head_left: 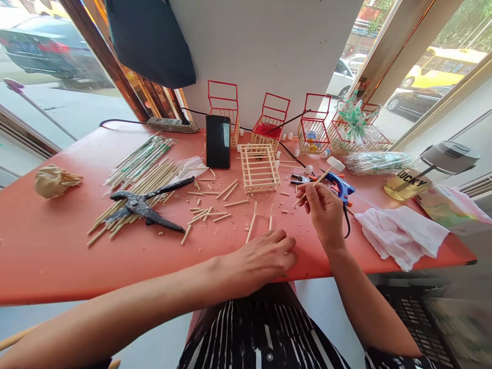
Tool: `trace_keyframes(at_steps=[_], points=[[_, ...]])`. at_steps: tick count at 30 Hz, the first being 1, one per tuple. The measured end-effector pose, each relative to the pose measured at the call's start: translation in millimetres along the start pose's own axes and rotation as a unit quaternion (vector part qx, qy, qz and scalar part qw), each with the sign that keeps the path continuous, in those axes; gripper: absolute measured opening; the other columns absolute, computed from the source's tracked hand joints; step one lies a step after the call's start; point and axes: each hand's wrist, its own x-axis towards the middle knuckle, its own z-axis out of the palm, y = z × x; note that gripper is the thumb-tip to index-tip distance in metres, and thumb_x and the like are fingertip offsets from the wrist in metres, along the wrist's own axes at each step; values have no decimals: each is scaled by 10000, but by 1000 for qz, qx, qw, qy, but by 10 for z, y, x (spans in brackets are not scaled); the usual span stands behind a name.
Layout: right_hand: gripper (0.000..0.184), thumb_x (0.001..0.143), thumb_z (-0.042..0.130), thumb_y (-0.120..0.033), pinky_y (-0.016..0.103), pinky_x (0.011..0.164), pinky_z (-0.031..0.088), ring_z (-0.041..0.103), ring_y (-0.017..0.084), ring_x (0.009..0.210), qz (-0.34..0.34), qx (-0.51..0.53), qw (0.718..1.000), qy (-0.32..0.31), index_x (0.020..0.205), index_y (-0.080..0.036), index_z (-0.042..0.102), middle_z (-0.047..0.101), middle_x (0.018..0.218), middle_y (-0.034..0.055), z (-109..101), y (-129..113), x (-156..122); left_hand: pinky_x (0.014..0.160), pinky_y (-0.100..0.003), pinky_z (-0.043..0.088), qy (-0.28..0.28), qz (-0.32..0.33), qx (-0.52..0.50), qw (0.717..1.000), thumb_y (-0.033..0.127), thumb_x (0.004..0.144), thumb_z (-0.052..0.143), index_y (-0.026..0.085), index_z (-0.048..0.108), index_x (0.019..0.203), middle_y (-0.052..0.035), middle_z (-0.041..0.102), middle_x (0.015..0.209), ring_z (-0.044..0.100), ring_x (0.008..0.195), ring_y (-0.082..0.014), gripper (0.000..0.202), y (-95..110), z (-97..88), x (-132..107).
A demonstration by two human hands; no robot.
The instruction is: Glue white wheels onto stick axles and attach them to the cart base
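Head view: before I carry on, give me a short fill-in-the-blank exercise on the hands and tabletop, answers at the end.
1. The round piece on the far end of the wooden stick in the right hand is ____ in colour.
2. In this view, the large cutters lie to the ____ of the slatted wooden frame.
3. The lidded bottle bears the word ____.
4. The glue gun is mostly ____.

Missing words: white; left; LUCKY; blue.

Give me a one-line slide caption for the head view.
Right hand holding a stick tipped with a white piece, left hand near the table's edge, a slatted frame beyond.
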Motion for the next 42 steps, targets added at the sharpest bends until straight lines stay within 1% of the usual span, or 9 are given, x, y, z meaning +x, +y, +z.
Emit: trace_keyframes(at_steps=[4,8,11,15,18,21,26,32,42], points=[[290,1005,583,-423,232,516,438,594,103,603,10,-9,1000,-21,884,-193,711,684,786,20,5,42,8,858,-325,468,-22,-23,-31,999,21,934,501,110,642,994,-120,642,1083,564,1003,-235,177,16,-32,-64],[310,989,594,-462,233,510,435,602,108,591,37,-7,998,-47,887,-191,706,681,772,19,-6,84,16,820,-304,499,89,-108,-175,975,154,1021,452,138,651,1091,-105,647,1095,620,954,-201,212,-41,42,-77],[359,958,614,-517,233,502,430,582,107,561,49,-29,996,-62,855,-185,703,661,724,12,-22,97,33,719,-272,508,193,-192,-354,895,278,1036,458,162,666,1125,-63,673,967,654,796,-156,254,-208,42,-96],[441,913,627,-597,232,488,424,570,113,532,64,-74,991,-87,798,-177,697,642,653,7,-39,83,72,683,-269,540,251,-232,-579,740,429,961,613,127,663,1104,-42,696,802,672,695,-142,337,-523,-19,-145],[483,893,629,-627,228,473,416,557,110,507,73,-97,987,-106,738,-173,684,649,627,9,-51,53,108,707,-268,566,297,-236,-665,643,472,773,839,125,694,1049,-46,706,852,709,743,-152,467,-694,-18,-174],[491,865,661,-637,223,466,417,547,104,495,74,-96,985,-119,729,-167,695,652,615,7,-61,18,152,656,-218,549,319,-242,-706,584,418,681,918,115,729,983,-29,695,838,691,694,-113,467,-767,16,-196],[427,896,674,-580,207,424,376,581,103,519,72,-21,989,-126,832,-161,719,701,698,31,13,-117,210,691,-183,564,311,-213,-748,547,319,697,926,107,748,956,-48,735,884,717,747,-109,380,-744,27,-234],[269,957,660,-449,219,492,453,678,128,644,-19,18,995,-92,934,-188,724,754,829,43,261,-364,156,838,-262,611,265,-156,-826,473,337,837,826,136,713,1064,-126,794,998,782,925,-197,323,-685,44,-252],[241,1004,590,-396,231,584,527,730,140,725,-63,-36,991,-116,926,-213,725,779,870,32,415,-267,110,853,-287,609,243,-155,-837,465,329,901,761,142,688,1073,-123,803,980,784,969,-216,264,-653,28,-256]])
